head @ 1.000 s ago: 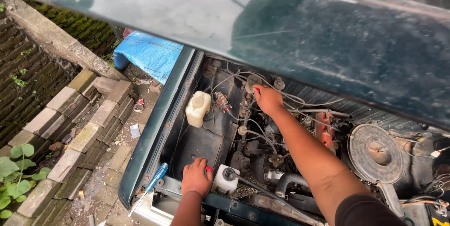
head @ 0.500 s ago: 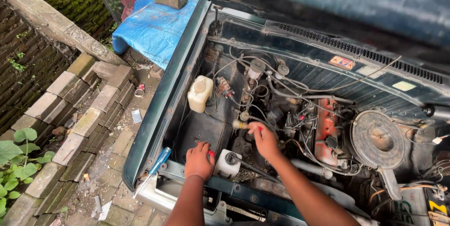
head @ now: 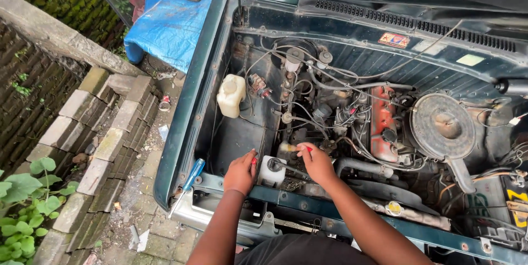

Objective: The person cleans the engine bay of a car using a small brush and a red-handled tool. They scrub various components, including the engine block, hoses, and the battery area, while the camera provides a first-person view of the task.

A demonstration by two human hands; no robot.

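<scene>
Left hand [head: 240,173] rests loosely curled on the front edge of the engine bay, fingers empty, just beside the small white reservoir [head: 271,171] at the front crossmember [head: 308,205]. Right hand [head: 317,161] is pinched on a small pale cap [head: 287,148] just above that reservoir. Blue-handled screwdriver [head: 190,180] lies on the left fender lip; larger white tank [head: 231,95] sits further back.

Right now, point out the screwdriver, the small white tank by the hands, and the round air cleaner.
screwdriver [head: 193,169], head view, on its blue handle.
small white tank [head: 270,174], head view, on its white side wall below the cap.
air cleaner [head: 443,125], head view, on the middle of its round lid.
</scene>
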